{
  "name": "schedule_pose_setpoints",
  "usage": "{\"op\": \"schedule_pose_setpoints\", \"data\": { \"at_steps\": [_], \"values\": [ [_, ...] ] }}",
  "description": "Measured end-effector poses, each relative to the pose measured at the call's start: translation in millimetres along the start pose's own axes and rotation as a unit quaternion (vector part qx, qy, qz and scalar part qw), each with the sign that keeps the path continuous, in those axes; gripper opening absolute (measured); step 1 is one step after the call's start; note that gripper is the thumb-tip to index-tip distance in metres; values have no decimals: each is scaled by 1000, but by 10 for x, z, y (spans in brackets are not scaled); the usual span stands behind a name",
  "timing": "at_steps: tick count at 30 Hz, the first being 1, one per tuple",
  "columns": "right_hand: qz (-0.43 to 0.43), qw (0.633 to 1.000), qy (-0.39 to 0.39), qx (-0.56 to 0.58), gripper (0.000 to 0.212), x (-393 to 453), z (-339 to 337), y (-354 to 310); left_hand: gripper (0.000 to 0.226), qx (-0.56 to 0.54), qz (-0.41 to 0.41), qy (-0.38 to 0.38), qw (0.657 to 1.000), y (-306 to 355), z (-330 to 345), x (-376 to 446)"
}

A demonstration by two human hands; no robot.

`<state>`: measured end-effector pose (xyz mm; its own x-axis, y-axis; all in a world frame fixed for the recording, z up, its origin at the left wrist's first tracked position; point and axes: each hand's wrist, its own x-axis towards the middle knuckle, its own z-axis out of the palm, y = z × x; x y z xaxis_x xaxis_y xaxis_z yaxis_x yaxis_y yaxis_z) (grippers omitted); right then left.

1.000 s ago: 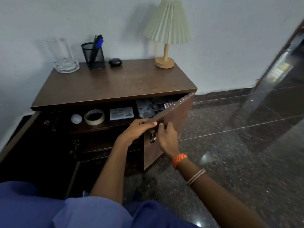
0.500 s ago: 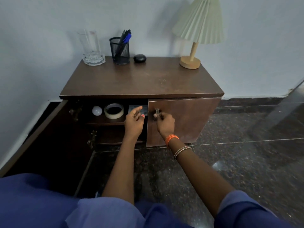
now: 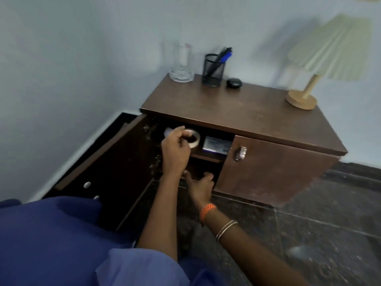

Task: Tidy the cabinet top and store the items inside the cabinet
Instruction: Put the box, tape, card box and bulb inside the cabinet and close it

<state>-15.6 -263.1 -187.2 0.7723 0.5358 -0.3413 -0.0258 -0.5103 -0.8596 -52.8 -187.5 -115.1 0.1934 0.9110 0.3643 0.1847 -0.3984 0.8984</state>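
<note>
The left hand (image 3: 175, 150) hovered in front of the shelf inside the cabinet (image 3: 237, 112), its fingers loosely curled just before the tape roll (image 3: 192, 138); whether they actually touched the roll could not be made out through the blur. The right hand (image 3: 201, 187) reached low into the dark opening beneath, fingers spread and holding nothing. A white ball (image 3: 167, 132) sat half hidden behind the left hand, and a small printed box (image 3: 216, 145) lay beside the tape. The right door (image 3: 274, 170) was closed, while the left door (image 3: 99, 159) hung wide open.

The likeliest slip was the left hand nudging the tape or the ball off the shelf edge as it moved away, or the open door swinging against the knee.

On the brown wooden top stood a glass (image 3: 182, 66), a mesh pen holder (image 3: 214, 70), a small black case (image 3: 233, 82) and a lamp (image 3: 309, 87), all along the back by a pale wall. The floor (image 3: 309, 223) was dark polished stone.
</note>
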Motion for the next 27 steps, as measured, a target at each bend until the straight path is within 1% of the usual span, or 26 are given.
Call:
{"op": "schedule_pose_setpoints", "data": {
  "at_steps": [1,3,5,6,8,9,11,13,15,16,17,18,19,21,23,24,26,27],
  "values": [
    [-12,998,-52,-13,79,-118,196,-66,29,18,10,30,999,19,-149,49],
    [-54,988,-136,-39,72,-324,559,-294,29,35,1,88,995,51,-455,145],
    [-101,975,-186,-66,58,-515,889,-599,28,29,-21,140,990,83,-800,238],
    [-110,971,-203,-60,54,-601,1038,-752,25,23,-31,160,986,104,-981,274],
    [-87,967,-240,0,55,-770,1324,-1032,27,34,-50,186,981,116,-1360,299],
    [-64,966,-250,24,62,-846,1447,-1144,29,45,-60,193,978,91,-1541,285],
    [-23,967,-250,36,88,-954,1582,-1282,30,61,-86,209,972,-12,-1840,234],
    [-26,967,-253,23,110,-969,1621,-1291,30,55,-123,225,965,-139,-2057,173],
    [-44,964,-262,0,116,-944,1590,-1260,29,31,-176,211,961,-263,-2199,138],
    [-47,962,-268,-6,116,-912,1575,-1246,28,18,-210,182,960,-317,-2242,125],
    [-49,960,-277,-6,117,-879,1547,-1231,27,25,-247,130,960,-357,-2258,102],
    [-53,957,-286,0,117,-850,1500,-1206,27,56,-277,56,958,-385,-2243,67],
    [-57,954,-294,7,116,-810,1444,-1178,27,97,-302,-30,948,-402,-2213,38],
    [-69,947,-314,-1,108,-718,1315,-1107,29,138,-347,-177,910,-391,-2157,4],
    [-80,941,-329,-24,97,-576,1096,-1002,31,153,-364,-307,866,-379,-2077,-9],
    [-83,936,-340,-42,88,-517,1005,-988,30,164,-369,-366,839,-359,-2059,2],
    [-92,932,-339,-88,63,-374,760,-968,19,167,-383,-460,783,-316,-1882,-1],
    [-94,932,-334,-107,52,-300,626,-957,13,165,-383,-491,765,-296,-1746,-10]
  ]
}}
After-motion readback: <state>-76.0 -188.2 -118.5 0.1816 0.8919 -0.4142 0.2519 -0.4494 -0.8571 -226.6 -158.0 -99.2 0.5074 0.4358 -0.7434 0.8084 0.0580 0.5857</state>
